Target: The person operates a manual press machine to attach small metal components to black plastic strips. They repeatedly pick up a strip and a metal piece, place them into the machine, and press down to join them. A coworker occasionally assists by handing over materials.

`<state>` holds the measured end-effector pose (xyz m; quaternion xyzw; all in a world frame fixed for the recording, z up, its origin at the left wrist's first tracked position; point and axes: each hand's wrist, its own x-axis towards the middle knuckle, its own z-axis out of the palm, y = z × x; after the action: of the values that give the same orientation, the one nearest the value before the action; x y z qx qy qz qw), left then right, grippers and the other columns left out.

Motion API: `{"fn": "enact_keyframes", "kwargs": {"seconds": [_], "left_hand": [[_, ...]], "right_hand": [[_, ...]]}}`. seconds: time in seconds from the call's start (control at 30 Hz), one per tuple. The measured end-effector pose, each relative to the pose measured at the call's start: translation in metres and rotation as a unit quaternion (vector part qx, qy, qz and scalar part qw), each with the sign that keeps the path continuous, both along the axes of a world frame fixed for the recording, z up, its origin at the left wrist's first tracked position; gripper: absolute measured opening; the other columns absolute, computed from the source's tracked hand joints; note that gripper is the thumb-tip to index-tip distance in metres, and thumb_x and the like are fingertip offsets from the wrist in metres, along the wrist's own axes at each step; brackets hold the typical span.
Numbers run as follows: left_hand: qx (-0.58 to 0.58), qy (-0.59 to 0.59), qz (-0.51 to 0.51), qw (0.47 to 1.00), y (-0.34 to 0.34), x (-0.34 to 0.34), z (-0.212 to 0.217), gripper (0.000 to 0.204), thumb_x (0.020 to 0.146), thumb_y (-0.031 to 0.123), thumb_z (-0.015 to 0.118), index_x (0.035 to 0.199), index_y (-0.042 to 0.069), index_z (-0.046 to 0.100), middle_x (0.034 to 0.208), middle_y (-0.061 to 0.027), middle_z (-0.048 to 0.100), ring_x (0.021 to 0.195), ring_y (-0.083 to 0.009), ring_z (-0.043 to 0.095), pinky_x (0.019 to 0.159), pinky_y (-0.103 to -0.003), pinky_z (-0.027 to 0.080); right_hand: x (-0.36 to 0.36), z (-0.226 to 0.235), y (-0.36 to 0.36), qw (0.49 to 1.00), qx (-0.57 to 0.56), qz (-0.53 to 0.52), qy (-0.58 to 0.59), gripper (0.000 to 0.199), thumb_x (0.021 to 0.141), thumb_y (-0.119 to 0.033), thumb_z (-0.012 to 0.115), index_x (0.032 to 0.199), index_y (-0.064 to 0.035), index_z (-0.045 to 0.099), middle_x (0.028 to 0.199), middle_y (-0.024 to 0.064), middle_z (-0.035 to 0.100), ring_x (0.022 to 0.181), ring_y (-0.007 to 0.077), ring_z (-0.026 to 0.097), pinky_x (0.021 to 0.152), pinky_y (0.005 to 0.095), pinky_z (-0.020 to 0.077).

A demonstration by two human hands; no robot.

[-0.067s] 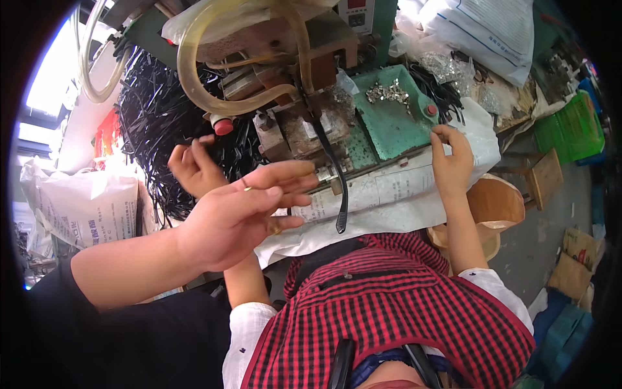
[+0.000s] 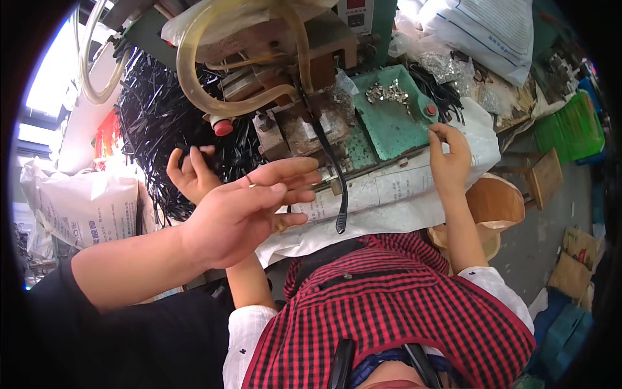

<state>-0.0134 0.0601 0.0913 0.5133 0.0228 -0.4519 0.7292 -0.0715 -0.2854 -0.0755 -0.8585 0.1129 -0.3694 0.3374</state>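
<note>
My left hand (image 2: 196, 174) is over a large heap of thin black strips (image 2: 149, 110), fingers bent but apart. Whether a strip touches them is hard to see. My right hand (image 2: 451, 159) is beside the green metal tray (image 2: 382, 133), thumb and forefinger pinched together just below a red button (image 2: 431, 110); anything between them is too small to make out. From the left, another person's hand (image 2: 246, 207), with a ring, reaches across my left forearm, fingers stretched towards the machine (image 2: 304, 136). A long black curved piece with a ribbed tip (image 2: 341, 217) hangs down in front of the machine.
Small silvery metal parts (image 2: 392, 96) lie in the tray. A thick yellowish hose (image 2: 188, 65) loops over the machine, near a red-capped knob (image 2: 223, 127). White sacks (image 2: 84, 207) stand left; a green basket (image 2: 573, 129) and wooden stool (image 2: 544, 178) are right.
The other person's hand has shifted very slightly right. My left hand's fingers have dropped and moved a little; my right hand stays almost where it was.
</note>
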Motion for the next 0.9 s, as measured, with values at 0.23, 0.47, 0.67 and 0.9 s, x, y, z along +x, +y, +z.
{"fn": "enact_keyframes", "kwargs": {"seconds": [0.23,0.47,0.67,0.9], "left_hand": [[-0.062,0.024,-0.060,0.996,-0.018,0.010,-0.008,0.054,0.107,0.023,0.051,0.157,0.003,0.045,0.152,-0.0070,0.051,0.133,-0.0216,0.051,0.110,-0.042,0.042],[-0.064,0.032,-0.053,0.996,-0.028,0.010,-0.009,0.050,0.107,0.022,0.050,0.154,0.005,0.049,0.149,-0.0038,0.054,0.124,-0.0167,0.054,0.106,-0.039,0.045],[0.075,-0.044,-0.031,0.996,-0.033,0.006,-0.011,0.050,0.107,0.023,0.047,0.152,0.000,0.051,0.139,-0.0080,0.063,0.114,-0.0175,0.059,0.099,-0.036,0.046],[0.103,-0.413,0.511,0.747,0.038,0.018,-0.145,0.015,0.105,0.017,0.067,0.108,0.003,0.062,0.096,-0.0092,0.073,0.070,-0.0100,0.065,0.059,-0.020,0.048]], "right_hand": [[0.072,0.066,0.071,0.963,-0.015,0.233,-0.136,0.016,0.089,0.000,0.072,0.104,-0.0019,0.075,0.101,0.0106,0.075,0.092,0.0269,0.070,0.083,0.0354,0.0538],[0.085,0.070,0.115,0.937,0.215,0.267,-0.070,0.043,0.085,-0.005,0.079,0.125,-0.0005,0.064,0.109,0.0063,0.071,0.098,0.0146,0.069,0.088,0.0301,0.0547],[0.084,0.078,0.113,0.938,0.190,0.265,-0.113,0.048,0.079,-0.006,0.079,0.124,-0.0042,0.064,0.094,0.0080,0.071,0.089,0.0253,0.070,0.080,0.0363,0.0556],[0.089,0.077,0.132,0.945,-0.060,0.198,-0.254,0.051,0.073,0.005,0.077,0.120,-0.0006,0.060,0.079,0.0074,0.066,0.079,0.0304,0.066,0.070,0.0409,0.0541]]}}
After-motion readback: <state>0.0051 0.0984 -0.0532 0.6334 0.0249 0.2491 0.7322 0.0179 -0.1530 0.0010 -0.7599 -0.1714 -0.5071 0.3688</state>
